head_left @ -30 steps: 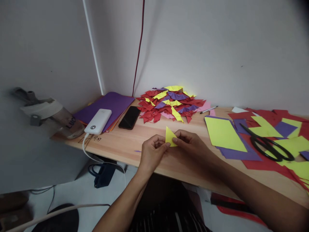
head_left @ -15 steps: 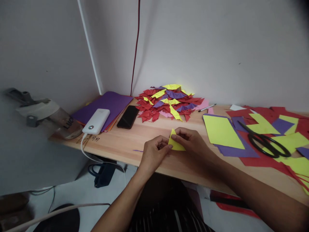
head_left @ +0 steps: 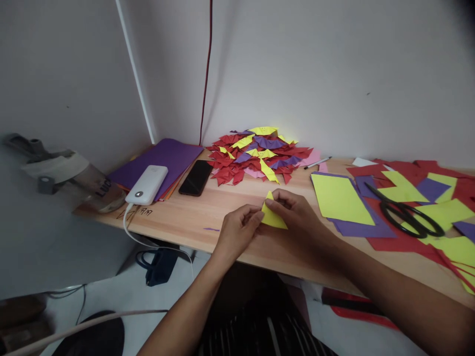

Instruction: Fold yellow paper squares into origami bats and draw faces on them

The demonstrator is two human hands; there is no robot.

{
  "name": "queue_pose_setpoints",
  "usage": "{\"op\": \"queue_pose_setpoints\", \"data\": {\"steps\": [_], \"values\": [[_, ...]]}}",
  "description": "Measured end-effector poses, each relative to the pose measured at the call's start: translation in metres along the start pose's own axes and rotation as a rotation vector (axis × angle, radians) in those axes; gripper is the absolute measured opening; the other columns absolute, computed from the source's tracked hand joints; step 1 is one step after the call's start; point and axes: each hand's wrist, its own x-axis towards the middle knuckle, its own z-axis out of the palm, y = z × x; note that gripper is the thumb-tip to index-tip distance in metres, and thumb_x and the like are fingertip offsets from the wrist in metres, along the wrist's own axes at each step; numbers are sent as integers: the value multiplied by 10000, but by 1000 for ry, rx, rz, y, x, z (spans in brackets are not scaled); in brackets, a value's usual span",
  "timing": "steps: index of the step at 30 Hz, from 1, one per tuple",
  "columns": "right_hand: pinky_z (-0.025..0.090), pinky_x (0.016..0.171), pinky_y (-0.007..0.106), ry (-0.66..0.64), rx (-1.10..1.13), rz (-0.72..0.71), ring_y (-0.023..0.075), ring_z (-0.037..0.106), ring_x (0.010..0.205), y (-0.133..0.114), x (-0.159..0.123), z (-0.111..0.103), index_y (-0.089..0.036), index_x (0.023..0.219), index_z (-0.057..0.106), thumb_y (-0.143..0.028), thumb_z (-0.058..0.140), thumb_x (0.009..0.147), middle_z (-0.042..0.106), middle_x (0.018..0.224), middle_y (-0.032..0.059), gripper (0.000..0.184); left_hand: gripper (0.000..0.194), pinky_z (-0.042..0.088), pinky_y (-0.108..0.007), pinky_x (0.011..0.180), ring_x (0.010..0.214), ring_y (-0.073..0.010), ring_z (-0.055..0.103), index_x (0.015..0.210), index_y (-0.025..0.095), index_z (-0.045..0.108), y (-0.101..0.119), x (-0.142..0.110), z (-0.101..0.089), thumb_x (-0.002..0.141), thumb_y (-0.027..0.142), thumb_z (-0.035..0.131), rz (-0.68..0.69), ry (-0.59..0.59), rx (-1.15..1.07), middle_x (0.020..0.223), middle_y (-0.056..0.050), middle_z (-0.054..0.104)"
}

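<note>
A small yellow paper [head_left: 273,219], folded to a triangular point, is held just above the front part of the wooden table [head_left: 193,217]. My left hand [head_left: 239,228] pinches its left edge between thumb and fingers. On the other side, my right hand [head_left: 293,210] grips it, thumb on the near face and fingers curled behind. Parts of the paper are covered by my fingers. Beyond my hands lies a heap of folded paper shapes [head_left: 256,155] in red, yellow, purple and pink.
To the right lie yellow sheets [head_left: 343,200], black scissors [head_left: 406,212], red and purple paper scraps and a pen [head_left: 317,163]. On the left are a phone [head_left: 196,178], a white power bank [head_left: 147,185] with its cable, purple sheets [head_left: 166,158] and a clear bottle [head_left: 98,185].
Both hands keep hold of the yellow paper. It has shifted slightly up and right, and a little more of its face shows. My left fingers have shifted along its edge.
</note>
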Motion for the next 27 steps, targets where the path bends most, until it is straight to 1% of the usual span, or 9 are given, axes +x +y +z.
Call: {"op": "queue_pose_setpoints", "data": {"steps": [1,3,6,8,12,16,22,25,27], "values": [[274,517,247,-9,-3,-11,105,359,581,1,0,1,-188,720,503,-463,573,847,405,632,-40,311,288,412,-193,534,572,-100,564,960,170,683,0,0,1,832,409,585,-9,-2,6,741,-18,669],[280,529,249,-31,-19,-41,106,362,595,2,1,2,-185,710,500,-444,559,862,416,642,-36,306,240,399,-186,522,557,-97,565,907,164,675,1,1,2,808,376,619,-36,-12,3,702,-8,661],[294,543,252,-55,-36,-64,108,374,606,3,0,5,-185,716,503,-428,538,877,431,647,-34,295,187,395,-188,517,509,-100,562,785,154,646,2,1,3,819,332,600,-68,-19,-5,573,11,613],[293,540,253,-57,-46,-58,107,372,598,3,0,6,-186,713,494,-424,535,879,418,637,-39,293,180,406,-192,519,498,-105,568,760,152,630,2,1,3,822,317,593,-87,-33,-7,550,9,608],[282,532,253,-44,-78,-62,107,357,591,0,-2,5,-192,715,481,-417,529,881,393,629,-43,284,198,440,-204,536,526,-119,598,745,154,597,4,1,3,835,329,574,-96,-101,-32,607,-22,657],[279,535,256,-20,-101,-80,111,350,591,-3,-4,5,-196,694,466,-393,523,886,379,624,-41,281,256,405,-185,503,490,-100,563,640,162,530,7,2,1,840,320,558,-76,-167,16,574,-23,647],[313,547,260,59,-79,-49,122,394,603,-4,-5,5,-198,718,500,-395,512,888,437,644,-27,261,269,388,-180,481,467,-96,548,620,170,501,7,4,-1,833,323,556,-81,-235,17,556,-17,639],[303,518,259,100,-39,18,115,376,571,-4,-3,3,-201,691,470,-425,484,898,429,629,-29,306,255,398,-184,500,484,-101,559,636,169,514,5,2,1,834,323,556,-72,-200,28,566,-13,644],[279,495,259,54,-25,41,111,346,545,-4,-2,1,-206,662,422,-465,446,910,385,603,-37,359,253,395,-183,505,483,-96,551,641,170,514,3,0,2,841,322,547,-61,-114,39,561,-1,632]]}}
